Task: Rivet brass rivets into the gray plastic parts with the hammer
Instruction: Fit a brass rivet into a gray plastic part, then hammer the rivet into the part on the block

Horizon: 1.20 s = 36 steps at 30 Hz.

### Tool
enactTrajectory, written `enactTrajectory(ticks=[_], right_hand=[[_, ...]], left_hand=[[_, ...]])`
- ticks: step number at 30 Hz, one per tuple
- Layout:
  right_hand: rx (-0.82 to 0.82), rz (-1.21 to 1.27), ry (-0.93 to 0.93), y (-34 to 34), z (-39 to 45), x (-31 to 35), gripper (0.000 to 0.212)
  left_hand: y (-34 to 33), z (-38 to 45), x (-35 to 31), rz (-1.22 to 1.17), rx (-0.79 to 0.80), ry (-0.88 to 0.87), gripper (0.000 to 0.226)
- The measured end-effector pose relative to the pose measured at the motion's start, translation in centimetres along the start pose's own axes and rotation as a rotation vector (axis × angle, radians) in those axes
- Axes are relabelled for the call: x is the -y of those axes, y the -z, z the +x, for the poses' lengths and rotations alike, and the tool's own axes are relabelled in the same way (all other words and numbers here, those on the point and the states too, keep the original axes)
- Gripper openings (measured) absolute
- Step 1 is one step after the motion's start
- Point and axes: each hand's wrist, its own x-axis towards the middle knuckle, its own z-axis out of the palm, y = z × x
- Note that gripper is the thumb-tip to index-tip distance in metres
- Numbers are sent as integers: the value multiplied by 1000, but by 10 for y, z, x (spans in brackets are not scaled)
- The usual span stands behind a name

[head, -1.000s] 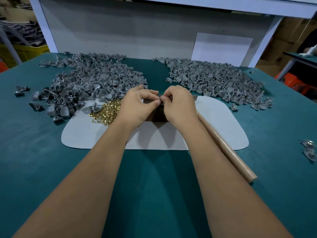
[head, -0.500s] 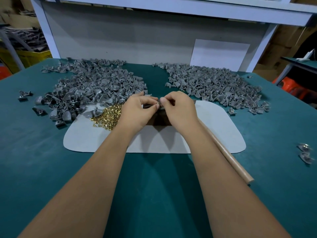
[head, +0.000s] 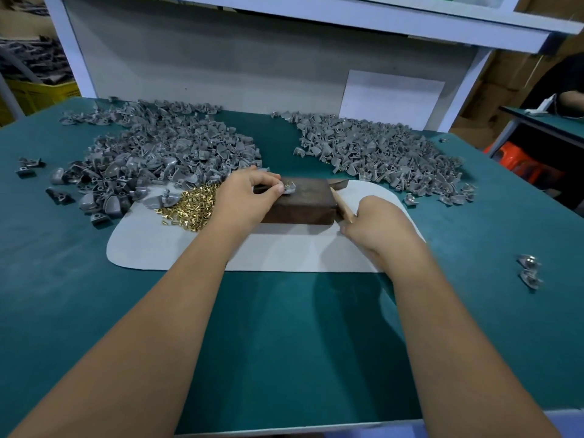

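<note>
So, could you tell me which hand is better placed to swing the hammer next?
The right hand: it grips the hammer handle beside the block. The left hand holds the gray part with its rivet on the block.

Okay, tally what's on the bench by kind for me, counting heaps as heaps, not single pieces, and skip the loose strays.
Heaps of gray plastic parts: 2, left heap and right heap
Heap of brass rivets: 1
Dark block: 1
Hammer: 1
Pale mat: 1
Gray part with a rivet on the block, held by the left hand: 1
Total: 7
</note>
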Motion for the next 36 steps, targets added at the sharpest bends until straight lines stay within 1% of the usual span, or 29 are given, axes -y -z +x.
enactTrajectory(ticks=[2, 5, 7, 9, 10, 11, 13, 16, 19, 23, 27, 29, 32, 34, 36], right_hand=[[15, 46, -3, 1, 0, 1, 34], [74, 89, -26, 8, 0, 5, 21], [86, 76, -38, 12, 0, 9, 20], [33, 104, -75, 14, 0, 11, 16], [-14, 115, -98, 16, 0, 11, 8], [-74, 113, -117, 18, 0, 11, 6], [-193, 105, -138, 21, -2, 7, 11], [-351, 191, -93, 26, -11, 2, 11], [-441, 290, -28, 25, -28, -4, 14], [-412, 275, 7, 18, -49, 3, 33], [-416, 230, 21, 12, -56, 11, 37], [-462, 199, 28, 13, -55, 12, 37], [-574, 160, 30, 13, -54, 15, 39], [-536, 100, 49, 12, -55, 15, 40], [-430, 24, 67, 11, -55, 15, 40]], left_hand=[[-1, -1, -1, -5, -8, 0, 6], [-1, -2, -2, 1, -8, -9, 5], [0, -3, -4, -1, -9, -3, 5], [0, -6, -6, -3, -12, 4, 5], [0, -7, -7, 4, -16, -1, 6], [-1, -9, -8, 16, -23, -9, 6], [-1, -10, -10, 38, -37, -20, 8], [-4, -11, -12, 43, -55, 1, 6], [-5, -10, -12, 4, -65, 21, 5], [-5, -9, -12, -42, -51, 60, 2], [-5, -8, -13, -35, -41, 84, 2], [-4, -8, -13, -35, -35, 82, 2], [-3, -8, -12, -69, -35, 89, 5], [-3, -7, -10, -68, -30, 95, 1], [-3, -5, -11, -49, -23, 107, 5]])
